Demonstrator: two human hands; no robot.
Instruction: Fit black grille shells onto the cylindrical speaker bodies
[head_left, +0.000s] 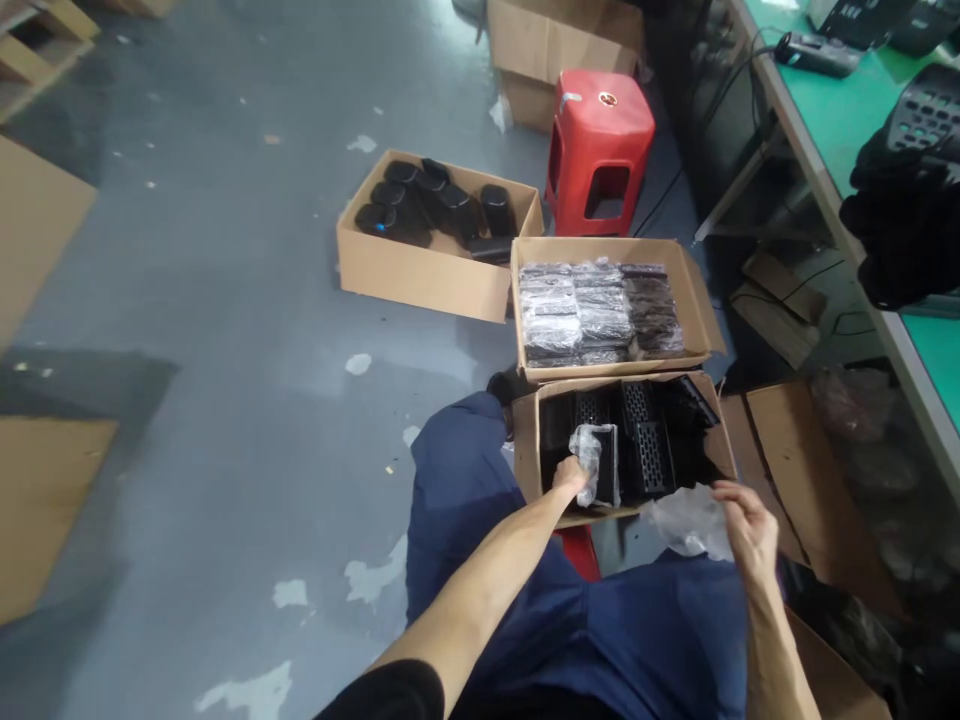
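Note:
My left hand is closed on crumpled clear plastic around a dark rectangular part, over the near left of an open cardboard box. That box holds black perforated parts. To the right, my right hand pinches a clear plastic bag, which hangs beside the box's near right corner above my lap. The bag looks thin and loose. Just beyond stands a second cardboard box with rows of plastic-wrapped dark pieces.
A third box with black rounded parts stands on the floor ahead. Behind it are a red stool and more cartons. A green-topped bench runs along the right, with cardboard pieces below.

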